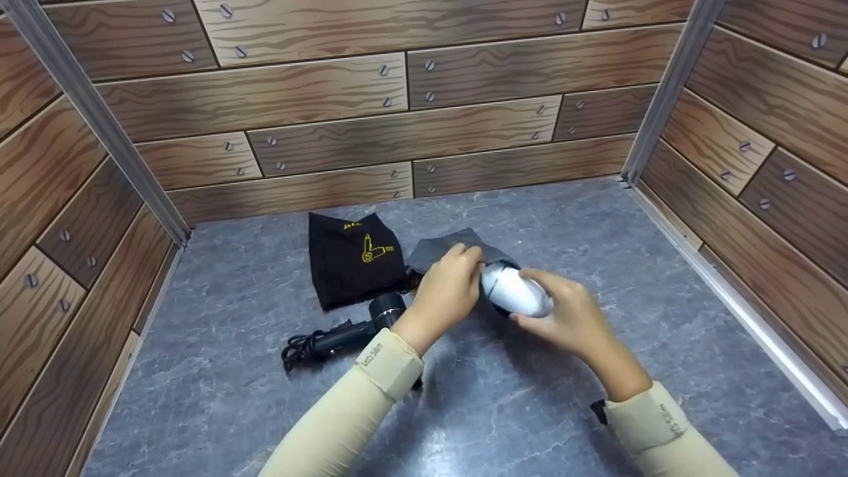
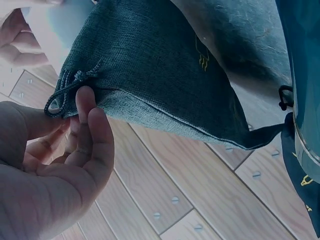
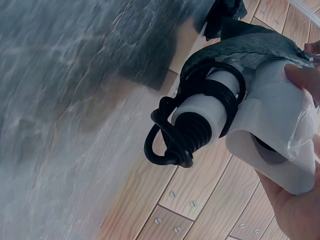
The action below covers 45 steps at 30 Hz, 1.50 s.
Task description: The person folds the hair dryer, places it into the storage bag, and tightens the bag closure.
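My right hand (image 1: 573, 318) grips a white hair dryer (image 1: 520, 293) by its barrel. In the right wrist view, a black cord (image 3: 222, 95) is looped round the dryer's handle. A dark cloth drawstring bag (image 1: 450, 245) covers part of the dryer. My left hand (image 1: 447, 288) pinches the bag's rim beside the knotted drawstring (image 2: 80, 76), thumb against fingers. A black hair dryer (image 1: 351, 336) lies on the surface by my left forearm, its cord bundled at the handle end; the forearm hides part of it.
A flat black pouch (image 1: 351, 265) with a yellow hair dryer print lies behind the black dryer. The grey marbled table (image 1: 218, 397) is bounded by wood-patterned panels (image 1: 331, 132) at the back and both sides. A pale strip (image 1: 755, 318) runs along the right edge.
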Each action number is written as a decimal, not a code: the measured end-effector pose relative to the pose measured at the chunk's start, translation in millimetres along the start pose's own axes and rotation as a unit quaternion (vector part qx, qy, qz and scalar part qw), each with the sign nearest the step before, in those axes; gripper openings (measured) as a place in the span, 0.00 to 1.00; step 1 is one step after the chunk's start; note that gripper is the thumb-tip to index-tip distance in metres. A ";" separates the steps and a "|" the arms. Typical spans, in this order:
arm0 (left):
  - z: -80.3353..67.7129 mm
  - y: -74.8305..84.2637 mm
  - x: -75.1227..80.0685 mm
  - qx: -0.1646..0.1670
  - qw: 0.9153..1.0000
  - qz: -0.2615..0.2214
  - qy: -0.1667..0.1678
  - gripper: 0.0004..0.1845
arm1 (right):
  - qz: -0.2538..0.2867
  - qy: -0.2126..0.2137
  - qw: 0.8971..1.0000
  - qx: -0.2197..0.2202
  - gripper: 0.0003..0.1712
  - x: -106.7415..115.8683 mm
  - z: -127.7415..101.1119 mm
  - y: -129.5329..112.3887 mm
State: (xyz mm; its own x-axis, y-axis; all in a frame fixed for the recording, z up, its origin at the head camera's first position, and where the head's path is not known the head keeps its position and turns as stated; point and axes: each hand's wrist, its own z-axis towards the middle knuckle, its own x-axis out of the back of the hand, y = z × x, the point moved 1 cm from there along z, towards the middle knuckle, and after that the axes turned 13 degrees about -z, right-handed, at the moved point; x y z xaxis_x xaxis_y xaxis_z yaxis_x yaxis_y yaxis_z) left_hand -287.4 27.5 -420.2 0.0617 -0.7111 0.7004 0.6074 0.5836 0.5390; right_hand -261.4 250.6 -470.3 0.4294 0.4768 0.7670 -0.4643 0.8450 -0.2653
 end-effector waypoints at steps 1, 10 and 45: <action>-0.4 0.4 -0.4 -0.001 1.000 0.000 -0.001 0.06 | 0.001 -0.002 1.000 -0.002 0.37 -1.0 0.9 -1.5; 0.3 4.5 -3.4 0.010 1.000 -0.006 -0.017 0.07 | -0.002 -0.036 0.999 -0.034 0.39 -11.5 4.8 -10.3; -3.7 0.9 -4.8 0.014 1.000 -0.011 0.007 0.06 | 0.012 -0.006 1.000 -0.023 0.27 1.1 -28.0 0.9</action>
State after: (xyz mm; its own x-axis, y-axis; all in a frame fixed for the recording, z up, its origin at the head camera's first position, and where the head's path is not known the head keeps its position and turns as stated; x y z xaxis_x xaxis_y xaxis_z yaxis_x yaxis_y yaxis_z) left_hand -284.2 30.1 -424.8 0.0596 -0.7287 0.6822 0.5861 0.5787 0.5670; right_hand -239.7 258.7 -486.1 0.4095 0.4949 0.7664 -0.4380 0.8436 -0.3107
